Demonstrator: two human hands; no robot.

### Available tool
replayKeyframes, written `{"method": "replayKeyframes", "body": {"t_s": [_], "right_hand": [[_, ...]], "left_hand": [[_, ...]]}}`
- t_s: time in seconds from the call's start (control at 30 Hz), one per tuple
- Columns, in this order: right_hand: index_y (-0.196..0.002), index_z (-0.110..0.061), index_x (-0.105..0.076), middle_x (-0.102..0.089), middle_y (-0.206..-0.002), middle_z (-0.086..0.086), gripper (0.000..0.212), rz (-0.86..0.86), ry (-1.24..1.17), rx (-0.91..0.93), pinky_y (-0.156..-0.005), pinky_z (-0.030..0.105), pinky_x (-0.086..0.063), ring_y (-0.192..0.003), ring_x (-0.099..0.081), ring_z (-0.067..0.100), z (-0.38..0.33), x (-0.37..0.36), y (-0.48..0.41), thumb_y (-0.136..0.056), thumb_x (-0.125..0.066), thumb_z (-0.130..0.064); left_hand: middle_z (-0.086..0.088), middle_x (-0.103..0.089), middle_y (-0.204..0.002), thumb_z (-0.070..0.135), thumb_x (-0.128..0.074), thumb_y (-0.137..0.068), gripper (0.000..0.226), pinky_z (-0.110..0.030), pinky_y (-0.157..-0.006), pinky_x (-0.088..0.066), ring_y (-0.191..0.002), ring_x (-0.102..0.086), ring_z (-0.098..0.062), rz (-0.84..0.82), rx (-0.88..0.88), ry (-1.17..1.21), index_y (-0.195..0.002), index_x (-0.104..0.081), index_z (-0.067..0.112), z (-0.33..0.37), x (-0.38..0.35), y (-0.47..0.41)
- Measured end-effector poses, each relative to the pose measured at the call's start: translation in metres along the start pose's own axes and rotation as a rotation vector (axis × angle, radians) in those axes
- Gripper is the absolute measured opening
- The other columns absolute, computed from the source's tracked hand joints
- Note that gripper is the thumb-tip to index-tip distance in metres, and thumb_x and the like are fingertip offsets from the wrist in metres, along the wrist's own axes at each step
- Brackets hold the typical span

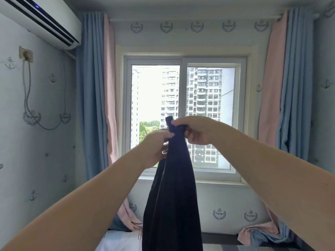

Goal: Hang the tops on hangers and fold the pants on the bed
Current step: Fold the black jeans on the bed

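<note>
At ten o'clock in the view a white air conditioner (36, 20) sits high on the left wall, whose pale wallpaper is printed with small anchors. Just below it is a wall socket (26, 54) with a grey cable (27, 91) looping down. Next comes the left curtain (94, 87), blue with a pink edge, hanging beside the sliding window (183, 58) at twelve o'clock. Tall apartment blocks and some green trees show through the glass. In front of the window, at centre, the left hand (155, 147) has its fingers curled and pinches the upper edge of the dark pants (172, 196). These are held up in the air and hang straight down towards six o'clock, out of the frame's bottom. The right hand (197, 130), just right of the left and slightly higher, grips the same top edge between thumb and fingers. At two o'clock the right curtain (286, 84) matches the left, and its hem lies bunched at four o'clock. Along the bottom the bed (119, 241) shows a pale sheet at seven o'clock and a darker cover at five o'clock.
</note>
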State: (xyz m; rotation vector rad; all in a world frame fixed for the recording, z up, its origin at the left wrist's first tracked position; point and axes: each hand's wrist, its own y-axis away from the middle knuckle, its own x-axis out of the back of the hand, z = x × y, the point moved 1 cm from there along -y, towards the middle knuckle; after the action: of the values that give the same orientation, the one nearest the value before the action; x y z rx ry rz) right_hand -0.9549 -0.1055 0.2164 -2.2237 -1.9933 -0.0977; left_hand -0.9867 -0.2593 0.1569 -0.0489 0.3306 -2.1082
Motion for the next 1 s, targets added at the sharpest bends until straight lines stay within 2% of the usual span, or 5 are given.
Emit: {"method": "replayKeyframes", "body": {"t_s": [0.23, 0.53, 0.77, 0.87, 1.0], "right_hand": [[-0.081, -0.012, -0.064, -0.056, -0.076, 0.005, 0.020, 0.081, 0.079, 0.093, -0.035, 0.016, -0.030, -0.048, -0.041, 0.008, -0.013, -0.015, 0.003, -0.080, -0.082, -0.020], [-0.107, -0.013, -0.066, -0.052, -0.082, 0.002, 0.030, 0.235, 0.041, 0.161, -0.046, 0.021, -0.044, -0.057, -0.046, 0.013, -0.017, -0.023, 0.013, -0.083, -0.079, -0.024], [-0.120, -0.027, -0.043, -0.054, -0.118, -0.005, 0.064, 0.745, 0.400, 0.512, -0.100, 0.044, -0.048, -0.114, -0.055, 0.019, 0.027, 0.021, 0.018, -0.074, -0.068, -0.062], [-0.150, -0.032, -0.025, -0.041, -0.150, -0.005, 0.094, 0.502, 0.088, 0.342, -0.113, 0.044, -0.034, -0.136, -0.042, 0.021, 0.066, 0.021, 0.014, -0.076, -0.070, -0.069], [-0.140, -0.030, -0.051, -0.059, -0.140, -0.010, 0.063, 0.042, -0.167, 0.133, -0.113, 0.045, -0.035, -0.133, -0.052, 0.019, 0.103, 0.007, 0.020, -0.088, -0.058, -0.063]], "left_hand": [[-0.004, -0.072, -0.113, 0.000, -0.078, -0.076, 0.059, -0.040, -0.091, -0.058, -0.102, -0.071, -0.021, -0.025, -0.157, -0.164, -0.125, -0.053, 0.019, -0.010, -0.006, 0.000], [-0.014, -0.074, -0.101, -0.005, -0.058, -0.090, 0.028, -0.046, -0.075, -0.062, -0.087, -0.074, -0.033, 0.215, -0.202, -0.122, -0.110, -0.065, 0.013, -0.013, 0.004, -0.005], [-0.002, -0.078, -0.100, 0.001, -0.059, -0.096, 0.025, -0.036, -0.072, -0.059, -0.090, -0.075, -0.025, 0.107, -0.200, -0.044, -0.110, -0.070, 0.018, 0.005, 0.037, 0.004], [0.003, -0.078, -0.092, 0.002, -0.058, -0.097, 0.023, -0.026, -0.056, -0.058, -0.076, -0.076, -0.016, 0.057, -0.204, -0.011, -0.108, -0.069, 0.019, 0.017, 0.046, 0.007], [0.003, -0.078, -0.090, 0.003, -0.057, -0.098, 0.022, -0.023, -0.050, -0.055, -0.070, -0.075, -0.012, 0.015, -0.201, 0.001, -0.108, -0.069, 0.019, 0.028, 0.056, 0.009]]}}
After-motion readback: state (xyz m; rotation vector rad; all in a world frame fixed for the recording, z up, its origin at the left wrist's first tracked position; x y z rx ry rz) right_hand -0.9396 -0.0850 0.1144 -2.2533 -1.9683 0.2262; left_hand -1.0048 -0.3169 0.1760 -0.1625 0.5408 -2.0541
